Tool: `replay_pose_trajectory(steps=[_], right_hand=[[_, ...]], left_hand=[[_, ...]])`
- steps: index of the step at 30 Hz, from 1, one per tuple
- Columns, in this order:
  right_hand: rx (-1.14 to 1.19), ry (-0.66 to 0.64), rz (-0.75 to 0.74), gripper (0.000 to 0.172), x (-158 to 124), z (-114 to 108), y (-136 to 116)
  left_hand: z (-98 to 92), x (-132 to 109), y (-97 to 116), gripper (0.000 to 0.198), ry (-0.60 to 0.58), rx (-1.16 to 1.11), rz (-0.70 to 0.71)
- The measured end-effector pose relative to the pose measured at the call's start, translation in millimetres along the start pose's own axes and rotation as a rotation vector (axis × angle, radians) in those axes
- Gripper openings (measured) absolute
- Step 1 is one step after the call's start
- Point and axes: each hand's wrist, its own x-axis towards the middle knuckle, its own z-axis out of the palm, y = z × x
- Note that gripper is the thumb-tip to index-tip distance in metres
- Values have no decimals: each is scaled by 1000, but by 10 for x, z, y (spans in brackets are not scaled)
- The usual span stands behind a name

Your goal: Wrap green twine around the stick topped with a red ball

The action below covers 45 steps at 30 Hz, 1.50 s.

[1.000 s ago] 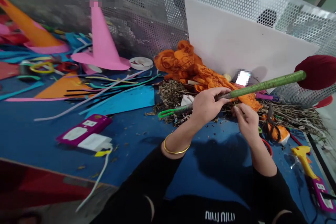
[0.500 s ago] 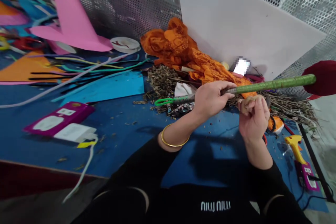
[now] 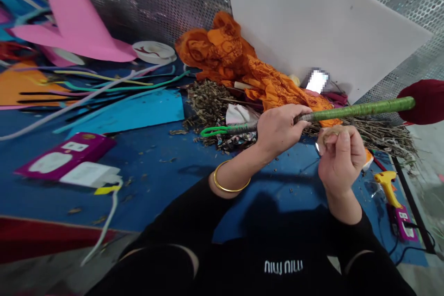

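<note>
My left hand (image 3: pixel 279 129) is wrapped round a long stick (image 3: pixel 360 109), wound in green at its right part and grey near my fingers. A green loop (image 3: pixel 214 131) shows at the stick's left end, and a dark red bulb (image 3: pixel 423 101) tops its right end. Just below the stick, my right hand (image 3: pixel 342 157) is closed in a pinch on a small tan wad (image 3: pixel 325 135), whose nature is unclear. Behind the stick lies crumpled orange cloth (image 3: pixel 256 71), beside dry plant bits (image 3: pixel 208 101).
A purple power strip (image 3: pixel 69 156) with a white plug lies left on the blue table (image 3: pixel 156 203). Pink sheet (image 3: pixel 79 23), blue sheet (image 3: pixel 138 111) and a white reel (image 3: pixel 154 51) are behind. A yellow glue gun (image 3: pixel 388 187) lies right. A white board (image 3: pixel 322 18) leans at the back.
The view has shifted slightly, so the table items sit further left. My right hand has turned a little and moved slightly right relative to the stick. My left hand keeps its hold.
</note>
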Motion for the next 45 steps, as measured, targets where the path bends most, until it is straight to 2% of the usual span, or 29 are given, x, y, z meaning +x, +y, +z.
replay_pose_trajectory(steps=[4, 7, 9, 15, 21, 25, 35, 45], right_hand=[[-340, -132, -208, 28, 134, -227, -61], [-500, -191, -230, 27, 214, -370, -77], [-492, -201, -245, 24, 240, -403, -61], [-267, -178, -216, 19, 267, -343, 59], [-262, -223, -222, 28, 339, -372, 218], [-215, -270, -199, 29, 353, -389, 290], [-282, -277, -106, 31, 375, -367, 349], [-362, -350, -4, 35, 422, -394, 384]], left_hand=[[-17, 4, 0, 28, -2, 70, 25], [-16, 10, -8, 27, -7, 121, 39], [-7, 8, -13, 27, -25, 140, 44], [30, -29, 5, 26, -86, 198, 86], [6, -47, 44, 24, -122, 245, 99], [5, -52, 33, 25, -133, 266, 129], [38, -98, 48, 25, -98, 285, 134], [69, -126, -1, 40, -81, 350, 326]])
